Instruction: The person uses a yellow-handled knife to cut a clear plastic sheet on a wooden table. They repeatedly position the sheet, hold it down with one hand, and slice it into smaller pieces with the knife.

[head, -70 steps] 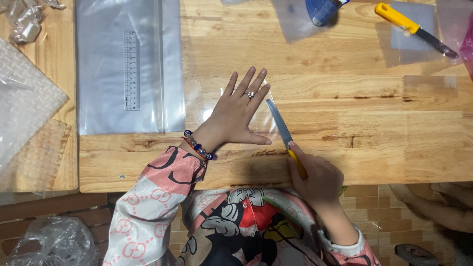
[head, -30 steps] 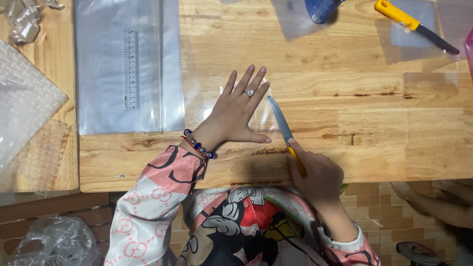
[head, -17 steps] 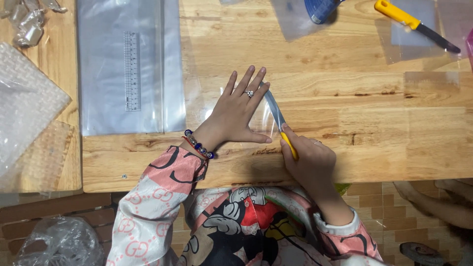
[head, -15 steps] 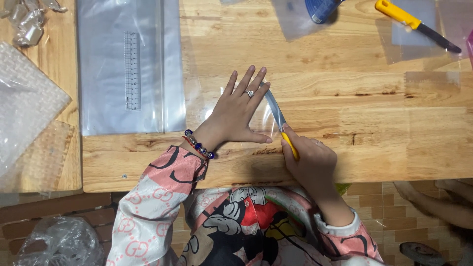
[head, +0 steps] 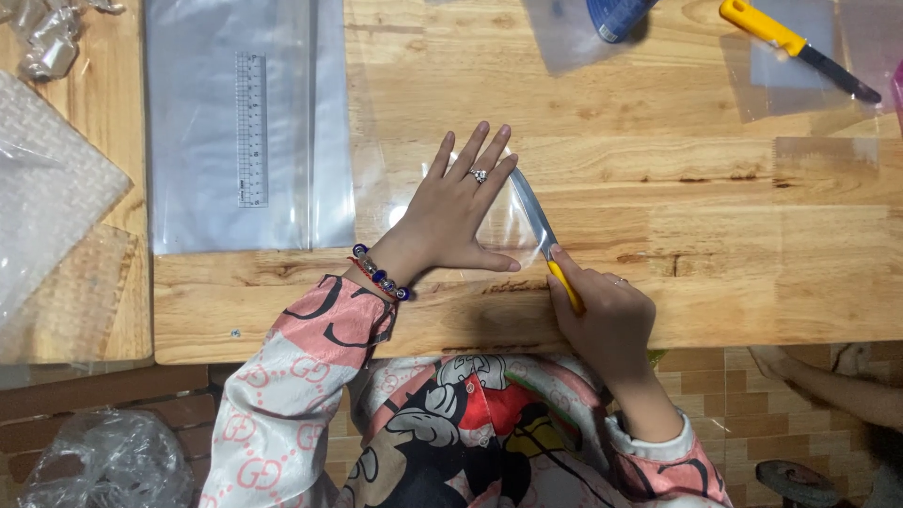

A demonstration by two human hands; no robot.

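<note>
Fingers of the left hand [head: 461, 221] lie spread and flat on a clear plastic sheet [head: 503, 221], pinning it to the wooden table [head: 658, 141]. Just beside the fingertips, the right hand [head: 607, 315] is closed around the yellow handle of a utility knife [head: 546, 240], its blade laid slantwise on the sheet along the edge of the left hand's fingers. The sheet sits near the table's front edge, in front of the person.

Further left lies a large grey plastic bag [head: 188, 122] with a transparent ruler [head: 251, 129] on it, and bubble wrap [head: 47, 188] beyond that. At the far right corner rest a second yellow-handled knife [head: 800, 49] on small clear plastic pieces, and a blue roll [head: 616, 14] near the top edge.
</note>
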